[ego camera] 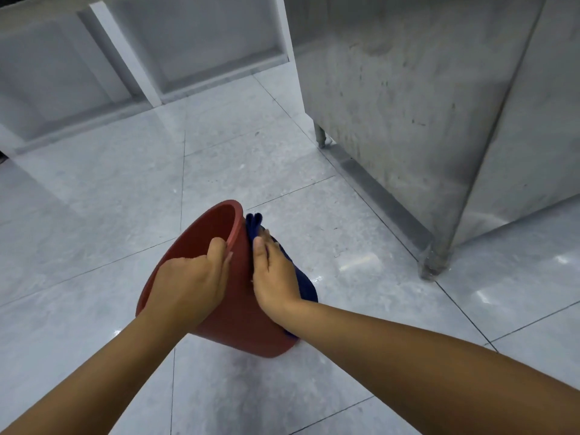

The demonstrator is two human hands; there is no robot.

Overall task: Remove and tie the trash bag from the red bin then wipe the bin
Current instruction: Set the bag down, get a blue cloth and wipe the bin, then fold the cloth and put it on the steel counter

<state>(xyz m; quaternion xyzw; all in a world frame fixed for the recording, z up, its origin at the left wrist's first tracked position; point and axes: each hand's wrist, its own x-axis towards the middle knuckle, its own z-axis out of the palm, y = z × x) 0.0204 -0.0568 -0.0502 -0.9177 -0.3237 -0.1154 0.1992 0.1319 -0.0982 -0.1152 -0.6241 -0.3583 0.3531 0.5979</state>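
The red bin [241,321] is tilted, its mouth turned up and to the left, and held above the grey tiled floor. No trash bag shows in it or anywhere in view. My left hand [191,284] grips the near rim, thumb over the outside and fingers hidden inside. My right hand [273,271] presses a dark blue cloth [303,284] flat against the bin's outer right wall. Part of the cloth sticks up past my fingertips beside the rim, and part hangs below my wrist.
A stainless steel cabinet [408,89] on short legs stands to the right, one foot [431,268] close to the bin. White open shelving units [125,51] line the back left. Glossy tiled floor [94,215] spreads to the left and front.
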